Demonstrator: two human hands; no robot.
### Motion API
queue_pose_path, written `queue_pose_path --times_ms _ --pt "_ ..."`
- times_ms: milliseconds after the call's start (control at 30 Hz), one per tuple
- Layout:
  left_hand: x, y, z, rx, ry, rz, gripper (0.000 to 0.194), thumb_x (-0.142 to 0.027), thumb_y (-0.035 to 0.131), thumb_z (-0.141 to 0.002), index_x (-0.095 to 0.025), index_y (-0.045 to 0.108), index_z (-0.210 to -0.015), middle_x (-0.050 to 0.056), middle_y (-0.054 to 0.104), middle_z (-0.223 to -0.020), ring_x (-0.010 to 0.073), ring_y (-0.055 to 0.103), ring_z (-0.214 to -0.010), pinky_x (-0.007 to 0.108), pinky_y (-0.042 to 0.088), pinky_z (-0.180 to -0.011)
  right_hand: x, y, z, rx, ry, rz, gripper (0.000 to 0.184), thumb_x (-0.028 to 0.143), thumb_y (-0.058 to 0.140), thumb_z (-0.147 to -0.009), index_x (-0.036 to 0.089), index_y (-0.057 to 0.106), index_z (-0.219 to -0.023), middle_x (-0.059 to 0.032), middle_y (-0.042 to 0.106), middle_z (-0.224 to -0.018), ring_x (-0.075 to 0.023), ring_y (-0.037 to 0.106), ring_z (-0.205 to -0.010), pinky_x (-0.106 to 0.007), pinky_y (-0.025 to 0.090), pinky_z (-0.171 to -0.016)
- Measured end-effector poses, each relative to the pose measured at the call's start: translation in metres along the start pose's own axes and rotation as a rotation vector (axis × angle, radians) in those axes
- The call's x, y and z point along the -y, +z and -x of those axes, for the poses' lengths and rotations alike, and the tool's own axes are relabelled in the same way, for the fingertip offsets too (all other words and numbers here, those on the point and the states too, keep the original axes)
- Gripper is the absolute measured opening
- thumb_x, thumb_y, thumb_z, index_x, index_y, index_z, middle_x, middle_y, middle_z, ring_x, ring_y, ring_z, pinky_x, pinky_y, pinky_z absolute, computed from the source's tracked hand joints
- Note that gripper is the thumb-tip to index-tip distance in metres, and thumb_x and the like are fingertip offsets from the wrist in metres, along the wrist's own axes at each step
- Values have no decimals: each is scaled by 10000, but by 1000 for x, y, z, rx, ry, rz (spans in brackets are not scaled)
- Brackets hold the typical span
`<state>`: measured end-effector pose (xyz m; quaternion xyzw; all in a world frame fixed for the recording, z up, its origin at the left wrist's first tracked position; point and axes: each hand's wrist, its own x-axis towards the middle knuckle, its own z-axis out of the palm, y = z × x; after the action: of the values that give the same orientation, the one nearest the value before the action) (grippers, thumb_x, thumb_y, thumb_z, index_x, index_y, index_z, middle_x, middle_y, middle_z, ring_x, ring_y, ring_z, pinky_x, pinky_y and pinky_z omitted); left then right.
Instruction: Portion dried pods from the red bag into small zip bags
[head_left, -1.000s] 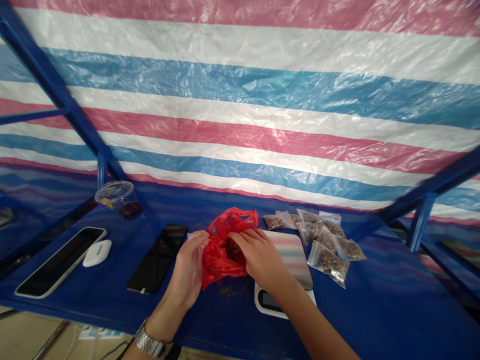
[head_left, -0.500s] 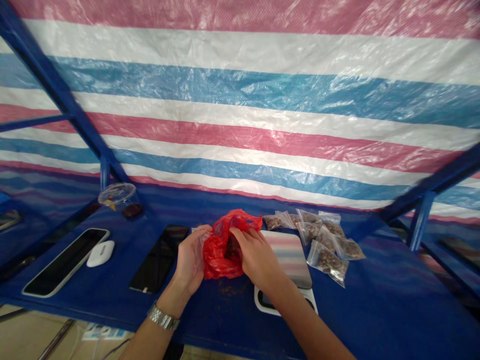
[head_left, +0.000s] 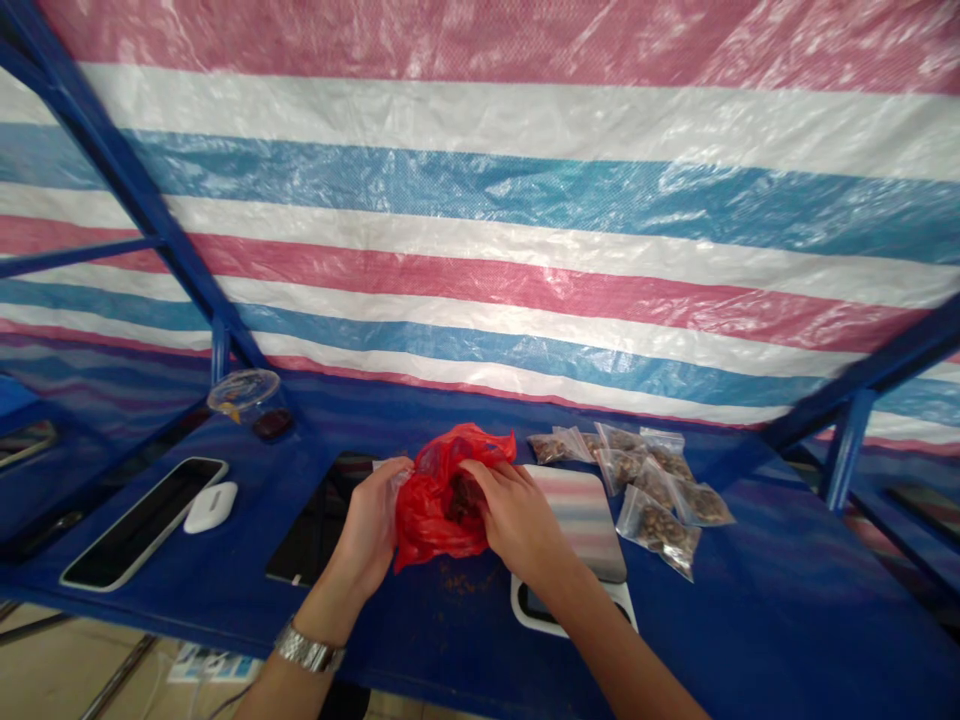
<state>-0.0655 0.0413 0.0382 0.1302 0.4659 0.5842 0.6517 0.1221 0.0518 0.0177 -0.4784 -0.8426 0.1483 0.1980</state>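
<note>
A crumpled red plastic bag (head_left: 439,535) lies open on the blue table between my hands, with dark brown pieces (head_left: 465,498) showing in its mouth. My left hand (head_left: 369,520) is closed on the bag's left rim, and some clear plastic (head_left: 395,485) shows between the thumb and fingers. From the right, my right hand (head_left: 517,515) reaches into the mouth. Its fingers are bent around the brown pieces, and their tips are partly hidden. A white kitchen scale (head_left: 577,500) with a shiny plate stands under and beside my right forearm.
Several small zip bags (head_left: 660,525) of brown pieces lie right of the scale. To the left are a dark phone (head_left: 311,535), a phone in a pale case (head_left: 142,525), a white earbud case (head_left: 211,508) and a clear tub (head_left: 255,400). Blue frame bars (head_left: 851,450) flank the table.
My left hand has shifted slightly left, pulling the red bag's rim with it and spreading its mouth. More of the dark contents shows. My right hand stays in the mouth.
</note>
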Motion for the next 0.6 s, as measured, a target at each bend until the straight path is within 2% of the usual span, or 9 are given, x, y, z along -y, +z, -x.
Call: queue_pose_path --times_ms 133,333,500,600 --pt "2 -4 6 69 -82 -55 105 -268 724 -764 -171 697 -795 12 687 -703 172 644 -604 286 485 -579 1 -1 0 31 -8 45 677 -46 470 -793 172 566 -1427 -115 694 -1341 -255 576 -1263 -396 411 -1094" --pt "6 9 3 -4 -141 104 73 -216 651 -787 -177 647 -725 38 683 -651 215 688 -634 335 548 -656 3 -6 1 74 -45 36 690 -61 456 -779 180 575 -1414 -105 695 -1340 -242 582 -1258 -378 419 -1067" --pt "1 9 2 -68 -102 218 134 -199 575 -833 -173 631 -714 20 663 -631 171 638 -549 311 540 -624 2 -9 3 96 -69 -15 626 -38 466 -822 202 591 -1386 -96 710 -1316 -231 605 -1246 -373 417 -1058" --pt "-2 7 6 -77 -82 183 151 -209 569 -836 -179 623 -698 10 640 -607 171 624 -521 313 537 -615 1 -9 3 91 -51 -16 655 -47 470 -798 206 590 -1390 -94 706 -1322 -225 599 -1255 -367 416 -1066"
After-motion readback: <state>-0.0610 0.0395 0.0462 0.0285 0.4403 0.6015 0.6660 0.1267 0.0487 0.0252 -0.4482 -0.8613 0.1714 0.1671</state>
